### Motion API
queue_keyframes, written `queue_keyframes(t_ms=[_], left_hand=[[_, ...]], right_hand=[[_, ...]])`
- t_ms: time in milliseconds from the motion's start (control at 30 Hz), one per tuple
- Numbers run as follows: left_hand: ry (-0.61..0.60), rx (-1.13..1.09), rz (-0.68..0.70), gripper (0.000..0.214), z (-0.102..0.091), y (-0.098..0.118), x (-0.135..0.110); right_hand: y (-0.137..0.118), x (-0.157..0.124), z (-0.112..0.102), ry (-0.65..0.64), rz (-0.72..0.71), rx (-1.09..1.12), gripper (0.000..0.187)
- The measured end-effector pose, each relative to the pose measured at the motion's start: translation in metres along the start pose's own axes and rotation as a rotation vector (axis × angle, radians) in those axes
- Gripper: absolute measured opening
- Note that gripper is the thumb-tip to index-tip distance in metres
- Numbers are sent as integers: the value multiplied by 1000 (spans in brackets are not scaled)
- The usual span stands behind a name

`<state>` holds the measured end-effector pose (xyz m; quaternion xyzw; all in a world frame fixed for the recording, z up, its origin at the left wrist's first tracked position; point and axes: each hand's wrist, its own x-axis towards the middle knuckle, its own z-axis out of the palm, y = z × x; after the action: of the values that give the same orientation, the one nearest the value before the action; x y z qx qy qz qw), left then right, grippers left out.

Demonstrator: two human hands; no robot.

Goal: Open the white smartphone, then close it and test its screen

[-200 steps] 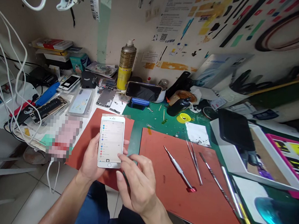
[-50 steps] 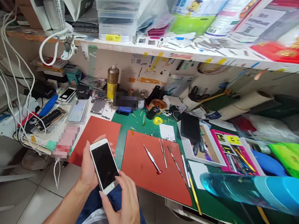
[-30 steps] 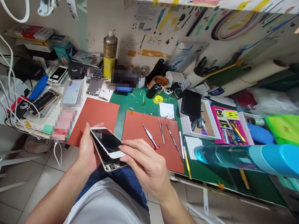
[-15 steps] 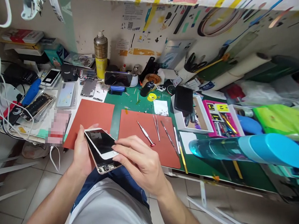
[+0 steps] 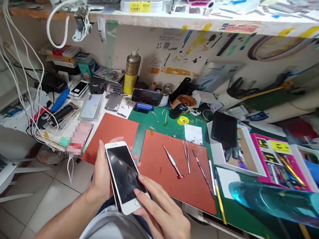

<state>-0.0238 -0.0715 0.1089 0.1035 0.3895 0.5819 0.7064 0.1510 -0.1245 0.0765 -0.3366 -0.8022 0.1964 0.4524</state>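
Note:
A white-framed smartphone [image 5: 123, 180] lies face up above my lap, its screen dark. Cradling it from the left and beneath is my left hand [image 5: 104, 170], with fingertips showing past the far right edge. My right hand [image 5: 164, 213] holds the lower right side of the white screen panel, two fingertips resting on the glass near the round button. Along the lower left edge, the darker back housing shows under the panel; whether the two are joined there I cannot tell. On the red-brown mat [image 5: 157, 152] beyond lie a screwdriver [image 5: 171, 161], tweezers [image 5: 186, 155] and a thin metal tool [image 5: 202, 170].
A blue water bottle [image 5: 273, 204] lies at the right, by a yellow rod [image 5: 220, 204]. Behind it stand a white box [image 5: 254, 165] and a pink tray [image 5: 313, 183] of tools. Phones, cables and a spray can [image 5: 132, 72] occupy the left and back.
The screen panel, tilted up from the open housing before, now lies down over it, covering the inner parts. The phone has turned more upright in view. The camera's view has shifted left and up.

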Motion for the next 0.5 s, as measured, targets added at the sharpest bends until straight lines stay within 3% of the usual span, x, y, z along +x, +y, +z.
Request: queue_keyframes(t_ms=[233,400,500], left_hand=[[61,-48,-82,53,-12,0,25],[107,-25,-60,52,-30,4,59],[157,147,40,54,-42,3,74]], right_hand=[[24,20,6,35,-16,-37,42],[57,26,32,28,-92,-98,42],[70,20,49,34,-112,-136,43]])
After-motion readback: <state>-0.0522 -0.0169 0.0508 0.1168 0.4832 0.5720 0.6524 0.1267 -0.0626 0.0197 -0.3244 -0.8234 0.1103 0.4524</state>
